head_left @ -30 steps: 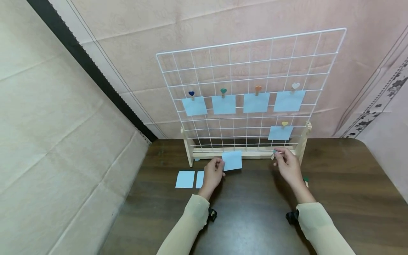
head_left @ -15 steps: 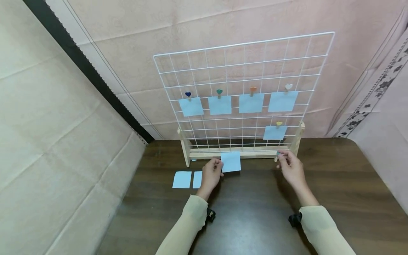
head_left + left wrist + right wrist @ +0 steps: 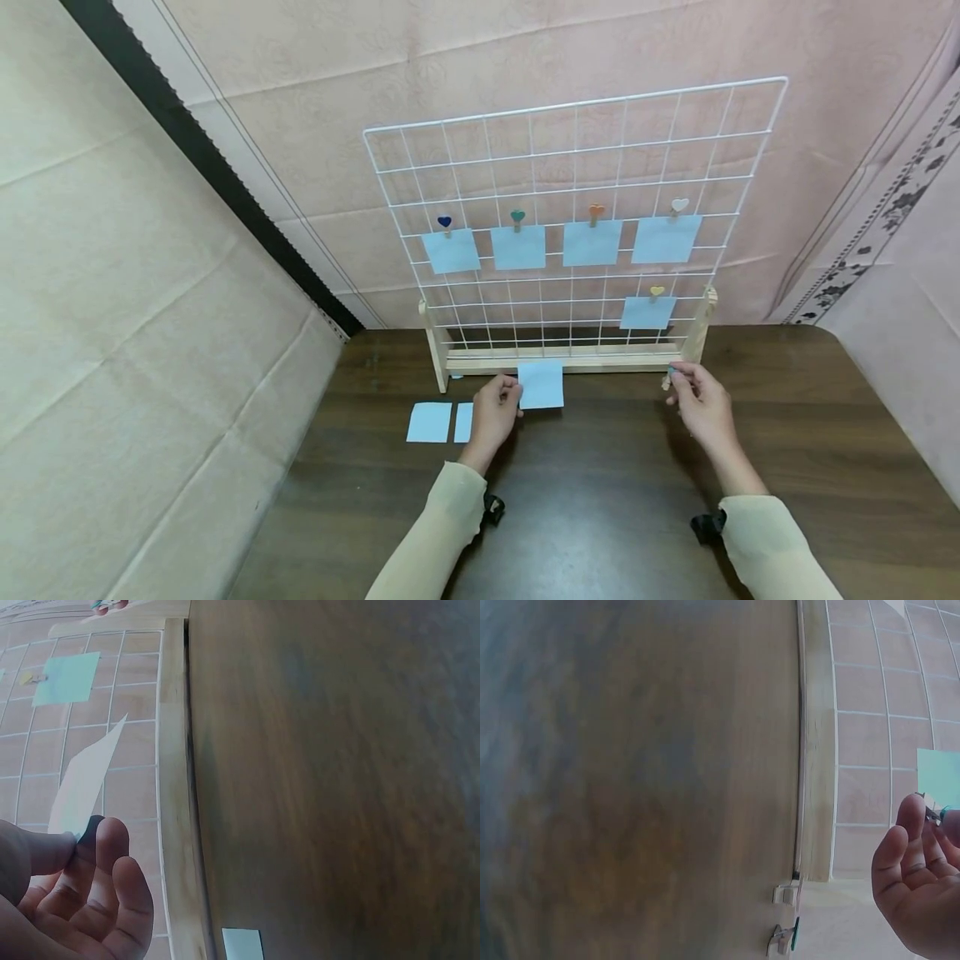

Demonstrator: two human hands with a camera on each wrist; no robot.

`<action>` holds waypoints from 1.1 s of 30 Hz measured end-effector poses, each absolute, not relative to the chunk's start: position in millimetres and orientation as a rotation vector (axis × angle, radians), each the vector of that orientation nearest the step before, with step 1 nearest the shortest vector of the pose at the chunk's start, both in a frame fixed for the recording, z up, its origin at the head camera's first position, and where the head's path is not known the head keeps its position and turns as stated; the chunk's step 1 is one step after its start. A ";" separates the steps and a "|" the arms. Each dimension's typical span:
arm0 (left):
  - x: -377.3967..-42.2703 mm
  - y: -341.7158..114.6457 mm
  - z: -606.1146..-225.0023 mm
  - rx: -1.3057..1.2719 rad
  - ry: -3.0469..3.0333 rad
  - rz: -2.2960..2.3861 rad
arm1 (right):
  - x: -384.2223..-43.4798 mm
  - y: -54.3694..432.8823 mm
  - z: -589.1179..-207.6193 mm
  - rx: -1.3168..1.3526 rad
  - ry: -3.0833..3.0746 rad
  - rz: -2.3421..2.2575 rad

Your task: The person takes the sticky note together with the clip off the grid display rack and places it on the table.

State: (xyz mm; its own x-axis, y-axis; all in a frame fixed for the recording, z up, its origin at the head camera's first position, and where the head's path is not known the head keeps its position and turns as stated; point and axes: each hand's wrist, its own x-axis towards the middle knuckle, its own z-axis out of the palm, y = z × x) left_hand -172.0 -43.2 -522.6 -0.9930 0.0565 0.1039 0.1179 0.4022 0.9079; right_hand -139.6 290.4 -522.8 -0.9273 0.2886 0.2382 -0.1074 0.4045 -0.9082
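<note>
My left hand [image 3: 495, 412] pinches a light-blue paper card [image 3: 542, 385] by its left edge, in front of the rack's wooden base. In the left wrist view the card [image 3: 86, 776] rises from between thumb and fingertips. Off to the right, my right hand [image 3: 703, 404] holds a small wooden clothespin [image 3: 667, 382] with a bluish top between thumb and fingers. Behind them stands a white wire grid [image 3: 480, 158]. Clothespins with heart tops hold several blue cards on it, one row across the middle and a single card [image 3: 648, 313] lower right.
Two more blue cards, one of them the left card [image 3: 428, 422], lie on the dark wooden table [image 3: 585, 517]; my left hand partly covers the other. Small clothespins [image 3: 784, 941] lie by the base's end in the right wrist view. A cloth backdrop [image 3: 300, 150] hangs behind.
My right hand has drawn to the right and a little nearer with the clothespin. The left hand has barely shifted; its card sits slightly lower and straighter.
</note>
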 end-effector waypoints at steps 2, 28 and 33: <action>-171.7 -44.7 -523.1 -0.159 -2.583 -1.683 | -138.6 291.9 -522.8 -0.170 -2.313 1.536; -168.5 -60.7 -532.0 -0.189 -2.601 -1.645 | -131.7 316.4 -523.8 -0.119 -2.389 1.536; -164.8 -63.2 -534.1 -0.192 -2.604 -1.646 | -126.2 324.0 -523.6 -0.142 -2.415 1.456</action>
State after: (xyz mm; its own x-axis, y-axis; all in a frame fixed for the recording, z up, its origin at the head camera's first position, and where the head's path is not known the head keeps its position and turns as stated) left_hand -164.8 -63.2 -534.1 -0.9908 0.0757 0.1125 0.1341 0.4242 0.8956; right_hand -126.2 324.0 -523.6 -0.9449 0.2452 0.2169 -0.0773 0.4766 -0.8757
